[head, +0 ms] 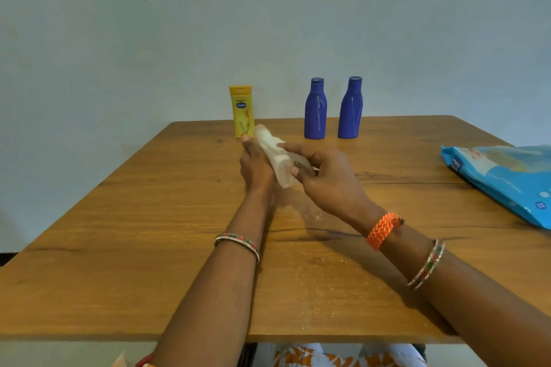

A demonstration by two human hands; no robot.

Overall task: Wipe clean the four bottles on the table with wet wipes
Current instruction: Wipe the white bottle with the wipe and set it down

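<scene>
Centrally, above the middle of the table, both hands met around one object. Left hand gripped a white bundle, fingers curled round it from the left side, one fingertip showing at the bundle's far end. Bundle read as a wet wipe wrapped over something elongated and tilted, far end up and to the left; whether a bottle sat inside could not be told. Right hand held the lower right part of the bundle, forefinger stretched along its top, other fingers curled beneath; something clear and blurred showed under those fingers, not identifiable. Neither hand rested on the tabletop.

Just behind the bundle's far end stood a yellow bottle, upright, label facing the camera, its base partly hidden by the wipe and a fingertip. To its right, two blue bottles: the nearer-left one and the right one, both upright, capped, close together but apart, near the table's far edge.

Blue wet-wipe pack lay flat at the right edge of the table, well apart from the hands, partly cut off by the frame.

Bangle on left forearm; orange thread band and a second bangle on right.
</scene>
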